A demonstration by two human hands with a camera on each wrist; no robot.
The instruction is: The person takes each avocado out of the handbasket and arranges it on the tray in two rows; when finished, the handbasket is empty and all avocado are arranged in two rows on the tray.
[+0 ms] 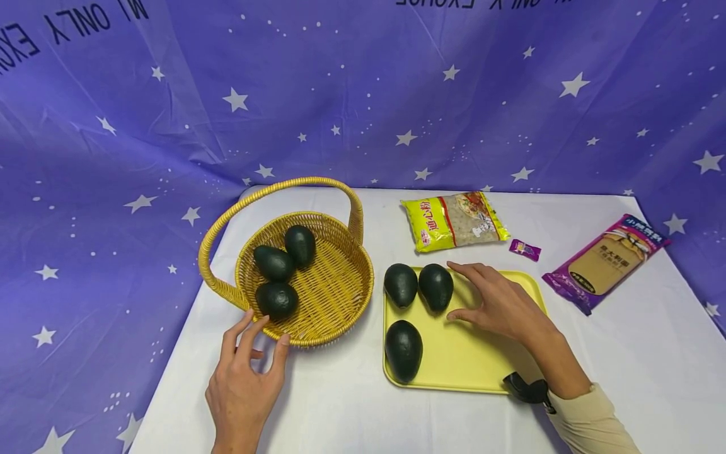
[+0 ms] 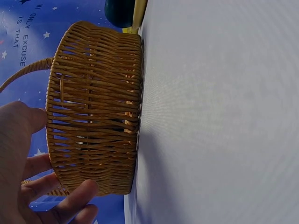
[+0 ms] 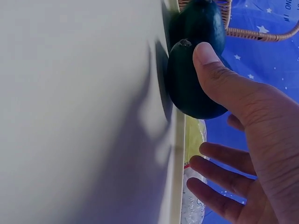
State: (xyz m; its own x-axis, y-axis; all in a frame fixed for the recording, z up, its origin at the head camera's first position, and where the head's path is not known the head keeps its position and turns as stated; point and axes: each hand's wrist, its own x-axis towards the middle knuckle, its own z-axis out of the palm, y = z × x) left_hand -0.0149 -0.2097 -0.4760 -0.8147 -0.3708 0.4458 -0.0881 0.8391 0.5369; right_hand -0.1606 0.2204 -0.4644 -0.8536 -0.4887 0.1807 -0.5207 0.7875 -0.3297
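My left hand is at the near left rim of a wicker basket, its relaxed fingertips touching the rim. The left wrist view shows the thumb at the rim and other fingers beside the woven wall. Inside the basket lie three dark green avocados. Over a yellow tray, my right hand spreads thumb and fingers beside an avocado. The right wrist view has the thumb overlapping this avocado. Two more avocados, one behind and one in front, sit along the tray's left side.
A yellow pasta bag lies behind the tray, with a small purple packet near it. A purple pasta package is at the right. The basket's tall handle arches above its far side. White cloth covers the table.
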